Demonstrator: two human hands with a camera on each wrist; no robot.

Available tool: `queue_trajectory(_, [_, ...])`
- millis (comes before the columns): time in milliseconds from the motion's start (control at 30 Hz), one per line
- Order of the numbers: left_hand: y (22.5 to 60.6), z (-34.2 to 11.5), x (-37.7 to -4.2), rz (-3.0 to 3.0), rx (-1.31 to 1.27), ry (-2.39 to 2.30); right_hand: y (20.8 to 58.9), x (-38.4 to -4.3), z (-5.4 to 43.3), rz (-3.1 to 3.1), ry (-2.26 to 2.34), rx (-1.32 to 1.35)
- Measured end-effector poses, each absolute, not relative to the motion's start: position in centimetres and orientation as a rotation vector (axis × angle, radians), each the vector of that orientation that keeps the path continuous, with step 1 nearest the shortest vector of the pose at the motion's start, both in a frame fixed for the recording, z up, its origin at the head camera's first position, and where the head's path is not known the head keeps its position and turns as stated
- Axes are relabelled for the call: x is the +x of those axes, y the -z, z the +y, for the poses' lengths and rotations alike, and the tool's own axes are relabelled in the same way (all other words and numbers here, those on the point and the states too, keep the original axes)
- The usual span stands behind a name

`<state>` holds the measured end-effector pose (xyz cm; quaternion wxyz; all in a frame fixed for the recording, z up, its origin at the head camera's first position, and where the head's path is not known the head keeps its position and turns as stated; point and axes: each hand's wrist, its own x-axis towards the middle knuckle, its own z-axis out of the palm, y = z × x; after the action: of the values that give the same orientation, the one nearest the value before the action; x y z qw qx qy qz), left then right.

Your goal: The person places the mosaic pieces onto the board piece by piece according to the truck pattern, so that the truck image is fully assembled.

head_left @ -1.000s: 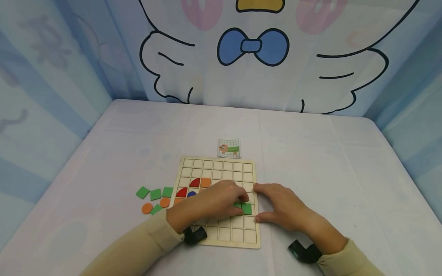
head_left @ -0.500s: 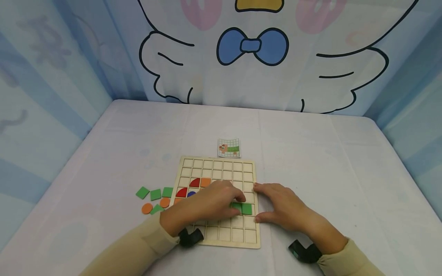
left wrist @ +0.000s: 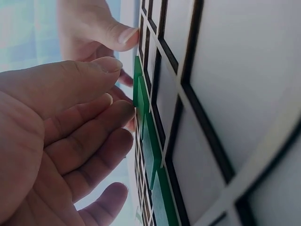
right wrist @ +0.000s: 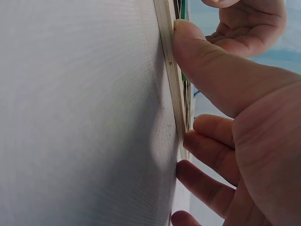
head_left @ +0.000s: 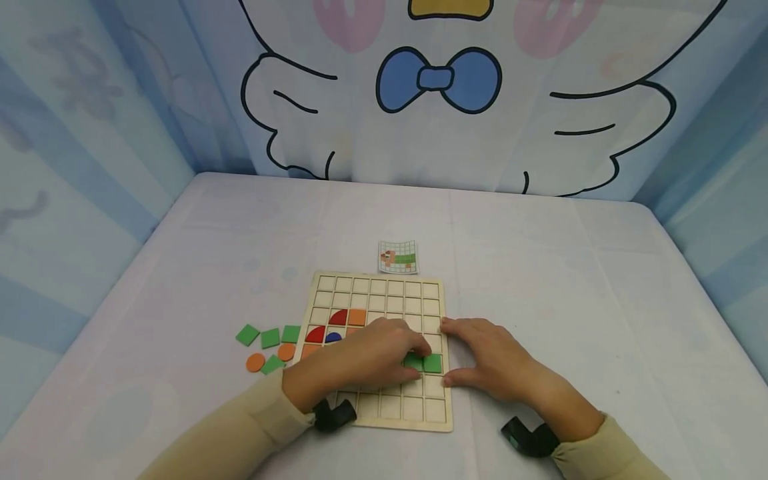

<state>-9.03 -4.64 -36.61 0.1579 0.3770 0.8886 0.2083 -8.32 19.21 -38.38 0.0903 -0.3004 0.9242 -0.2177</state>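
A wooden grid board [head_left: 413, 425] lies on the table. My left hand [head_left: 377, 355] is over its middle, thumb and fingertips right at a row of green square tiles [head_left: 433, 363]. In the left wrist view several green tiles [left wrist: 149, 146] run along the grid, and the thumb and fingers stand apart beside them. My right hand [head_left: 495, 360] touches the board's right edge with thumb and index fingertip spread. Red rounded pieces [head_left: 339, 317], an orange square [head_left: 357, 317] and a blue half circle [head_left: 333, 338] sit at the board's left. The left hand and forearm hide the cells beneath.
Loose green tiles [head_left: 271, 339] and orange discs [head_left: 255, 363] lie on the table left of the board. Beyond its far edge is a small picture card [head_left: 398, 258] with a grid design. A printed curtain [head_left: 444, 147] hangs behind the table.
My left hand drew slightly left, then came slightly right again. The rightmost green tiles have shifted a little to the right. My right hand has stayed at the board's edge.
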Motion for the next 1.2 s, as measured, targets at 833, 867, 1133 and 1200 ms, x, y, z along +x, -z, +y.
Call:
queue_trajectory(833, [36.5, -4.5, -9.6, 2.420, 1.055, -0.705, 38.4, -8.4, 19.2, 2.747, 0.641, -0.905])
queue_trajectory(867, [36.3, -4.6, -9.6, 2.418, 1.057, -0.718, 38.4, -8.4, 19.2, 2.747, 0.640, -0.905])
queue_trajectory(1133, [34.8, -7.0, -9.2, 2.460, 0.983, -0.802, 38.4, -8.4, 19.2, 2.743, 0.634, -0.892])
queue_trajectory(1200, [34.6, -7.7, -9.1, 2.487, 0.968, -0.811, 38.4, -8.4, 19.1, 2.741, 0.630, -0.890])
